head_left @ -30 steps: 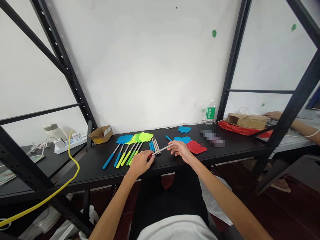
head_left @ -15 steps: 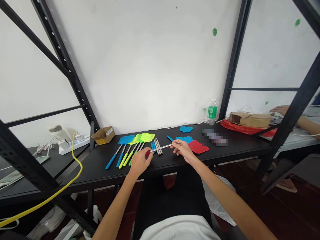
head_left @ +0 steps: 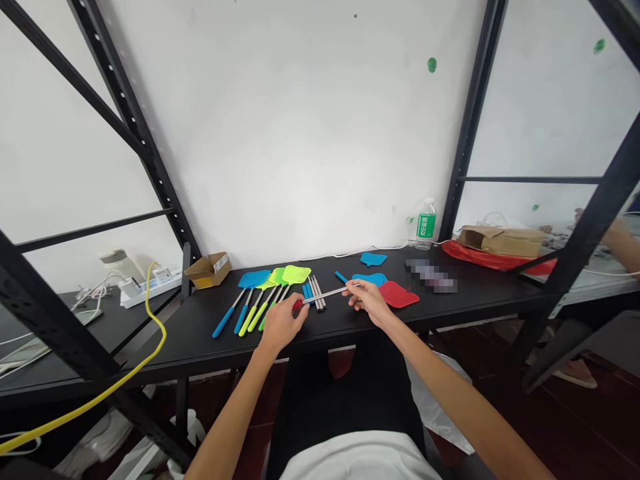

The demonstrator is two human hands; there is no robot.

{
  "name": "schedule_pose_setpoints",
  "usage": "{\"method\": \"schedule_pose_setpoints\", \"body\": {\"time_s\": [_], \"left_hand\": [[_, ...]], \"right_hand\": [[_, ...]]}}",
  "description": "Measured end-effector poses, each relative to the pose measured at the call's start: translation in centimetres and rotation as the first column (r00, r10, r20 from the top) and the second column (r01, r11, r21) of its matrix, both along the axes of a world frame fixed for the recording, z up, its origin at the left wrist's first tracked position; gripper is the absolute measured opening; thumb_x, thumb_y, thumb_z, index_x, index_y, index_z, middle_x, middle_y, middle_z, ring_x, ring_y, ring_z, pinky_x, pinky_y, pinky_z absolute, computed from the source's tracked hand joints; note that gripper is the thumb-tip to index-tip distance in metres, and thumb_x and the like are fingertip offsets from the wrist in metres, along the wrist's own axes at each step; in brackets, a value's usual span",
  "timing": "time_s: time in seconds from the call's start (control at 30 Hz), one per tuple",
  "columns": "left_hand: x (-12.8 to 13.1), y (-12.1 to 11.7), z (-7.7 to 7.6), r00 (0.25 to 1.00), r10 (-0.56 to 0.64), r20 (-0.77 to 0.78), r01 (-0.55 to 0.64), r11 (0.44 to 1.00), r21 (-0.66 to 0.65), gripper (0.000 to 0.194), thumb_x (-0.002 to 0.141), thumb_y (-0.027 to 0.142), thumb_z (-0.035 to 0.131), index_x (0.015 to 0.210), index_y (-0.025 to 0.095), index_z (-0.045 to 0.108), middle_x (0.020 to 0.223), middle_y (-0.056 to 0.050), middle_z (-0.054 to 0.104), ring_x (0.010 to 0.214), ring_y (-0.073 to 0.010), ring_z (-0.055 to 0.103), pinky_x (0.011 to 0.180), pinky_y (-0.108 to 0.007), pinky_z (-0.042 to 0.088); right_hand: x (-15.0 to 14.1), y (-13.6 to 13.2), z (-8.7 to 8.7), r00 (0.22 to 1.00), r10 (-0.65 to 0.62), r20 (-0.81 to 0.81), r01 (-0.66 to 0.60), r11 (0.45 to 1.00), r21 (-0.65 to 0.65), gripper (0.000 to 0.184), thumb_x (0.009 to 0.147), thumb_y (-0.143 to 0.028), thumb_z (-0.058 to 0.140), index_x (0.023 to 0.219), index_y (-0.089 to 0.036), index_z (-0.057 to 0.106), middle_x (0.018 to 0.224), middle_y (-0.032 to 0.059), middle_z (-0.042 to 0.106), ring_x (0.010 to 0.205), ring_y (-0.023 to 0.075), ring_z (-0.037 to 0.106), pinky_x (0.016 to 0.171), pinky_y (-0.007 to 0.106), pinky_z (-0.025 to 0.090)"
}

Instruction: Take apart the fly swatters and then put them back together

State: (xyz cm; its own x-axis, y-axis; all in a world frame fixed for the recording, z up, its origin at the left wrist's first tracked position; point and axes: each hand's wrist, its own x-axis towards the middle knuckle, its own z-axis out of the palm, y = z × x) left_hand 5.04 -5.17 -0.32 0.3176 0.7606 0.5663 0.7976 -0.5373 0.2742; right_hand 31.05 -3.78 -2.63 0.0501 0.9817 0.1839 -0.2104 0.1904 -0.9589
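Note:
My left hand (head_left: 283, 323) is closed around the red grip of a fly swatter handle (head_left: 327, 294), whose metal rod points right. At the rod's far end, my right hand (head_left: 367, 298) pinches it between thumb and fingers. Below the rod lie several loose metal rods (head_left: 317, 292) and blue grips on the table. Left of my left hand, fly swatters with blue and yellow-green heads (head_left: 297, 274) lie in a row. Close to my right hand are a red swatter head (head_left: 399, 295) and a blue swatter head (head_left: 374, 277), with another blue head (head_left: 373, 259) farther back.
The black table (head_left: 200, 333) stands against a white wall between black metal posts. A small cardboard box (head_left: 208, 270) sits at its left, a water bottle (head_left: 426, 225) at the back right. A yellow cable (head_left: 159, 333) hangs at left. Another person's arm (head_left: 623, 243) shows at far right.
Both my hands keep the same hold on the swatter handle, almost still. The view has shifted slightly. The other person's hand at far right has moved back behind the post.

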Motion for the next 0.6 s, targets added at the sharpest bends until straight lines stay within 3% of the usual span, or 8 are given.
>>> {"method": "schedule_pose_setpoints", "body": {"time_s": [0.33,0.6], "left_hand": [[-0.08,0.23,-0.30,0.995,0.000,-0.096,0.002,1.000,0.021,0.029,0.098,0.046,0.044,0.106,0.024,0.062,0.075,0.001,0.067,0.069,-0.0180,0.063,0.060,-0.027,0.034],[-0.13,0.35,-0.51,0.991,-0.011,-0.136,0.016,0.999,0.033,0.032,0.100,0.047,0.041,0.110,0.024,0.061,0.078,0.000,0.070,0.070,-0.0187,0.065,0.062,-0.027,0.034]], "right_hand": [[-0.34,-0.10,0.19,1.000,-0.008,-0.028,0.008,1.000,-0.009,0.035,0.075,-0.048,0.076,0.091,-0.018,0.067,0.082,0.0070,0.073,0.054,0.0106,0.060,0.040,0.017,0.038],[-0.25,-0.45,0.57,0.998,-0.005,-0.070,0.004,1.000,-0.013,0.023,0.078,-0.035,0.064,0.092,-0.017,0.068,0.080,0.0077,0.074,0.054,0.0120,0.061,0.041,0.018,0.039]]}}
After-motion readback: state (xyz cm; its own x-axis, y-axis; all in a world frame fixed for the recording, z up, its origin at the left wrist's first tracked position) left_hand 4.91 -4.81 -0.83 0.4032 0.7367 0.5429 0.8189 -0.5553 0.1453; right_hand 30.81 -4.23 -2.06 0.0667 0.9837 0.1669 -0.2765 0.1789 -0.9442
